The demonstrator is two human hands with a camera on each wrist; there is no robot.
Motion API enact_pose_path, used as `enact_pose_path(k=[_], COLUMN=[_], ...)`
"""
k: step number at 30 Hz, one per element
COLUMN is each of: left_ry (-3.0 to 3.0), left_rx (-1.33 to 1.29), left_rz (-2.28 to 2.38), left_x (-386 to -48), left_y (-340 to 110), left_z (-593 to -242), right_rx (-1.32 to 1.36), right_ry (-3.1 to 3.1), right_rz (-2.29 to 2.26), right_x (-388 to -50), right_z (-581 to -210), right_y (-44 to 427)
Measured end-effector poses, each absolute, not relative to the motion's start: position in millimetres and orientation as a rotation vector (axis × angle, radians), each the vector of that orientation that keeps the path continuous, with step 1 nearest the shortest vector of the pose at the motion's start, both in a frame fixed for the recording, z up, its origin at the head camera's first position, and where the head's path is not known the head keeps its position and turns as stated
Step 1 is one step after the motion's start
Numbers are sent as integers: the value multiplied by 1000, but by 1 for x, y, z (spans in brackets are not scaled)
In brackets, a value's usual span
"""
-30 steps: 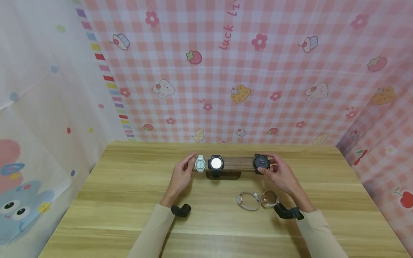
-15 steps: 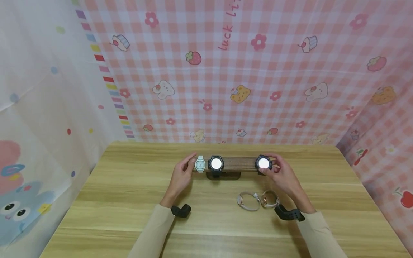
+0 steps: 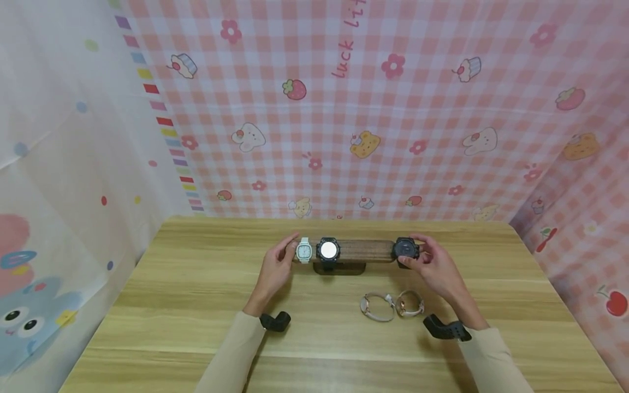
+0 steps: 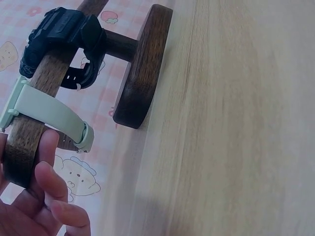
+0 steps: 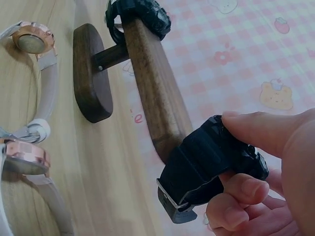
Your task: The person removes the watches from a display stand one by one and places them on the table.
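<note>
A dark wooden watch stand [image 3: 366, 251] stands on the table, its bar running crosswise. My left hand [image 3: 276, 267] grips the bar's left end, beside a pale mint watch [image 3: 304, 250] strapped round it. Just right of that sits a black watch [image 3: 328, 249] with a bright, glaring face. At the bar's right end, my right hand [image 3: 437, 270] holds a second black watch [image 3: 405, 249] between thumb and fingers. In the right wrist view this watch's buckled strap [image 5: 184, 184] makes a loop at the bar's tip; whether the tip is still inside is hidden.
Two light-strapped watches with rose-gold cases, one on the left [image 3: 364, 303] and one on the right [image 3: 401, 304], lie side by side on the wooden table [image 3: 319, 349] in front of the stand. A pink checked cloth [image 3: 314, 109] hangs behind the table.
My right hand has slid the black watch rightward along the bar to its end, and its face has turned from dark to bright to dark. The left hand stays in place.
</note>
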State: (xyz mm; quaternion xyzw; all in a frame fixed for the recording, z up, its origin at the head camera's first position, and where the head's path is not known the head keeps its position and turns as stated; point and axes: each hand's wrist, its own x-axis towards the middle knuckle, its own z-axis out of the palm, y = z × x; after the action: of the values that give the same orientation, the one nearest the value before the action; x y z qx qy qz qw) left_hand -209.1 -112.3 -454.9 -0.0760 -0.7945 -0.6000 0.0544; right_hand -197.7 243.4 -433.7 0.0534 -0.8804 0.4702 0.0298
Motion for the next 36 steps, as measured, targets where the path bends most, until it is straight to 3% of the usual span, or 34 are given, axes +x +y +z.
enact_pose_path(k=[36], left_ry=[-2412], left_rx=[-221], left_rz=[-1812], left_x=[-208], left_y=[-111], left_z=[-453], right_rx=[418], right_ry=[-2674], right_rz=[1483], right_x=[-166], right_z=[-403], right_y=[205])
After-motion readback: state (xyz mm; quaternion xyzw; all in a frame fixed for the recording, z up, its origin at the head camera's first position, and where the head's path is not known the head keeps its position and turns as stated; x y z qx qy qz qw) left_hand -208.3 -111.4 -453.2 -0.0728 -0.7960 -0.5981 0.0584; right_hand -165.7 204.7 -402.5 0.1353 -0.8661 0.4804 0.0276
